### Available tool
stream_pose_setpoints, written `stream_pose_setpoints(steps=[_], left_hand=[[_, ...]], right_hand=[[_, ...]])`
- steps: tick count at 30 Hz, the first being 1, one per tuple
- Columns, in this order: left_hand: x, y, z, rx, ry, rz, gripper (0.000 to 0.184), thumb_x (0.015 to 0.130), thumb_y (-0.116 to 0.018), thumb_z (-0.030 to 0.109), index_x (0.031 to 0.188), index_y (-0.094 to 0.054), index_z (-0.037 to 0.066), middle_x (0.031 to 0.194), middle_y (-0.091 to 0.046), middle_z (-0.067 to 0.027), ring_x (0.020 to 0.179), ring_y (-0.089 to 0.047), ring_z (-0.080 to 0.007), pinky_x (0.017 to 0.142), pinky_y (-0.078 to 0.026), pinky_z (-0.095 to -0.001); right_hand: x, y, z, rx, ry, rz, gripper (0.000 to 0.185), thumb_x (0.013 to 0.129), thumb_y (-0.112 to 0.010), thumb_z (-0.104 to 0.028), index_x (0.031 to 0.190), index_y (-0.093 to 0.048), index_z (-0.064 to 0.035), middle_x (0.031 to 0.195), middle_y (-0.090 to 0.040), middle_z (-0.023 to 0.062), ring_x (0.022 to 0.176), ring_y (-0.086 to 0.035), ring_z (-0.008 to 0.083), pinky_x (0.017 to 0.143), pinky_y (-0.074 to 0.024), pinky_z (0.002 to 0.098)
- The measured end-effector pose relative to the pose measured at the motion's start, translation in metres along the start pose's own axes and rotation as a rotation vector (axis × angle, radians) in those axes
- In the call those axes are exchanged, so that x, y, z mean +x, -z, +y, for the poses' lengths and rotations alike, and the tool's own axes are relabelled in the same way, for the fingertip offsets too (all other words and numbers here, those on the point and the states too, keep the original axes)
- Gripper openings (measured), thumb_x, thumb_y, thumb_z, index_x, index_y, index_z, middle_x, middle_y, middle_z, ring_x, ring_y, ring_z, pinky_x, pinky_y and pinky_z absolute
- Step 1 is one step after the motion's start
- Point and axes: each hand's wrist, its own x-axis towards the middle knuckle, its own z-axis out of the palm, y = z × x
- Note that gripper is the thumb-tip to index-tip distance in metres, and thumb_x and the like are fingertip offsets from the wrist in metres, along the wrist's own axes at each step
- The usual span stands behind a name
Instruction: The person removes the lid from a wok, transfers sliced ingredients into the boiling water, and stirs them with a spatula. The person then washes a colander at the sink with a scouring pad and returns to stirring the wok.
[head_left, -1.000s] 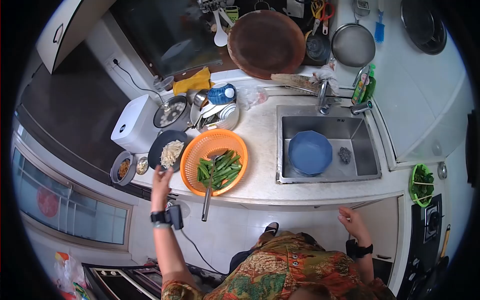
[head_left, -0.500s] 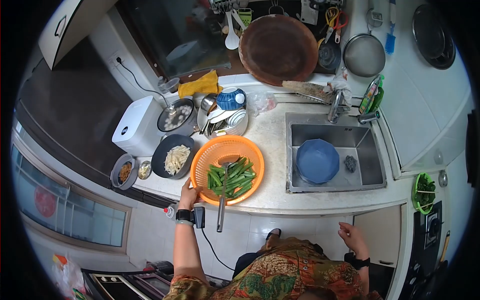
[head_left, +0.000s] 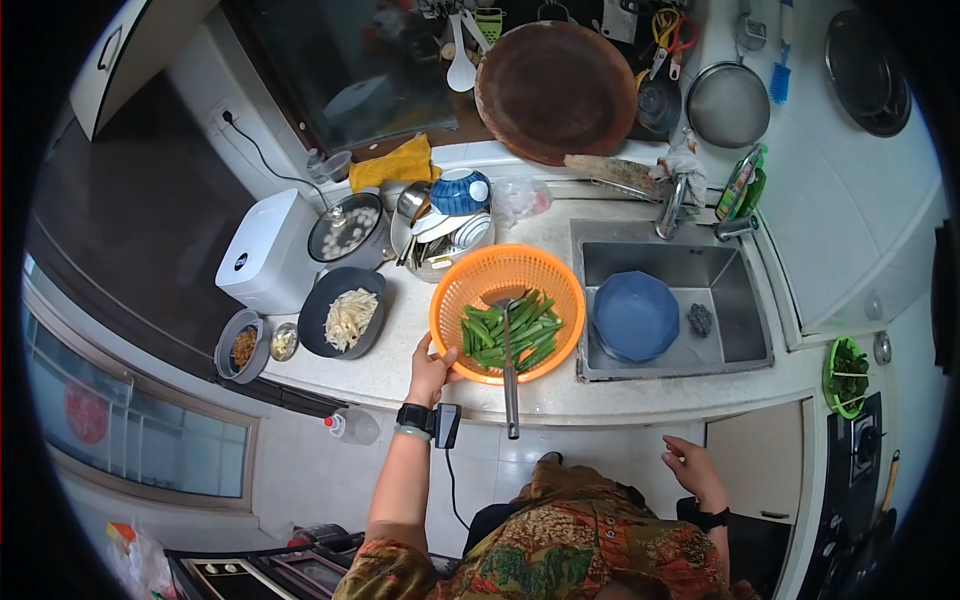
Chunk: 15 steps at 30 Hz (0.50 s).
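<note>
My left hand (head_left: 432, 372) grips the lower left rim of an orange plastic basket (head_left: 458, 285) on the counter. Cut green vegetable pieces (head_left: 530, 338) lie in it, and a long-handled metal utensil (head_left: 511, 390) rests on them, its handle sticking out over the counter's front edge. The basket's right side reaches the sink's left edge. My right hand (head_left: 695, 470) hangs in front of the counter, holding nothing, with its fingers apart. Left of the basket stands a dark bowl (head_left: 316, 322) of pale sliced food (head_left: 350, 318).
The sink (head_left: 720, 350) holds a blue basin (head_left: 635, 316) and a scouring pad (head_left: 699, 320). Behind the basket are a dish container (head_left: 440, 262) and a lidded pot (head_left: 345, 228). A white appliance (head_left: 265, 250) and small bowls (head_left: 242, 345) stand left. A green basket (head_left: 847, 376) is far right.
My left hand has come down to the orange basket, taken hold of its rim and moved it right, away from the dark bowl to the sink's edge. The utensil and vegetables moved with it.
</note>
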Motion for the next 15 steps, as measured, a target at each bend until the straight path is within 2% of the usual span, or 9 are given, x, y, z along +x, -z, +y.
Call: stream_pose_setpoints(steps=[6, 8, 9, 11, 12, 14, 15], left_hand=[[0.017, -0.019, -0.005, -0.109, -0.002, 0.003, 0.068, 0.090, -0.061, 0.006, 0.145, -0.021, 0.000, 0.101, -0.065, -0.0196, 0.070, -0.069, -0.0250, 0.054, -0.061, -0.0294], [0.017, -0.022, -0.006, -0.082, 0.049, 0.094, 0.073, 0.089, -0.064, 0.009, 0.146, -0.019, 0.000, 0.121, -0.055, -0.0255, 0.094, -0.066, -0.0302, 0.067, -0.061, -0.0381], [0.016, -0.024, -0.004, -0.082, 0.051, 0.093, 0.073, 0.089, -0.064, 0.009, 0.146, -0.019, 0.000, 0.121, -0.055, -0.0255, 0.094, -0.066, -0.0302, 0.067, -0.061, -0.0381], [0.011, -0.030, 0.005, 0.191, 0.005, 0.295, 0.078, 0.087, -0.067, 0.011, 0.147, -0.018, 0.000, 0.138, -0.037, -0.0305, 0.123, -0.048, -0.0319, 0.096, -0.047, -0.0405], [0.007, -0.031, 0.005, 0.186, 0.005, 0.297, 0.078, 0.087, -0.067, 0.011, 0.147, -0.018, 0.000, 0.138, -0.037, -0.0305, 0.123, -0.048, -0.0319, 0.096, -0.047, -0.0405], [-0.004, -0.032, 0.005, 0.138, -0.202, 0.383, 0.077, 0.085, -0.068, 0.010, 0.146, -0.022, 0.000, 0.143, -0.032, -0.0275, 0.134, -0.034, -0.0326, 0.107, -0.033, -0.0402], [-0.012, -0.031, 0.003, 0.133, -0.206, 0.385, 0.077, 0.085, -0.068, 0.010, 0.146, -0.022, 0.000, 0.143, -0.032, -0.0275, 0.134, -0.034, -0.0326, 0.107, -0.033, -0.0402]], right_hand=[[-0.010, -0.002, -0.006, 0.006, -0.059, -0.018, 0.039, 0.087, -0.066, -0.017, 0.122, -0.059, -0.0022, 0.096, -0.066, 0.0202, 0.089, -0.065, 0.0296, 0.078, -0.0505, 0.0355], [-0.016, -0.006, 0.001, 0.023, -0.073, 0.014, 0.039, 0.087, -0.066, -0.017, 0.122, -0.059, -0.0022, 0.096, -0.067, 0.0202, 0.091, -0.066, 0.0294, 0.079, -0.0507, 0.0355], [-0.020, -0.005, 0.004, 0.022, -0.075, 0.014, 0.039, 0.087, -0.066, -0.017, 0.122, -0.059, -0.0022, 0.096, -0.067, 0.0202, 0.091, -0.066, 0.0294, 0.079, -0.0507, 0.0355], [-0.027, 0.000, 0.009, 0.029, -0.072, 0.055, 0.039, 0.087, -0.067, -0.017, 0.122, -0.059, -0.0025, 0.099, -0.067, 0.0208, 0.091, -0.066, 0.0291, 0.080, -0.0510, 0.0355], [-0.031, 0.002, 0.013, 0.025, -0.069, 0.055, 0.039, 0.087, -0.067, -0.017, 0.122, -0.059, -0.0025, 0.099, -0.067, 0.0208, 0.091, -0.066, 0.0291, 0.080, -0.0510, 0.0355], [-0.037, 0.005, 0.022, 0.017, -0.131, 0.079, 0.039, 0.086, -0.067, -0.016, 0.122, -0.059, -0.0028, 0.101, -0.067, 0.0210, 0.091, -0.066, 0.0291, 0.079, -0.0515, 0.0359], [-0.042, 0.004, 0.026, 0.014, -0.126, 0.082, 0.039, 0.086, -0.067, -0.016, 0.122, -0.059, -0.0028, 0.101, -0.067, 0.0210, 0.091, -0.066, 0.0291, 0.079, -0.0515, 0.0359]])
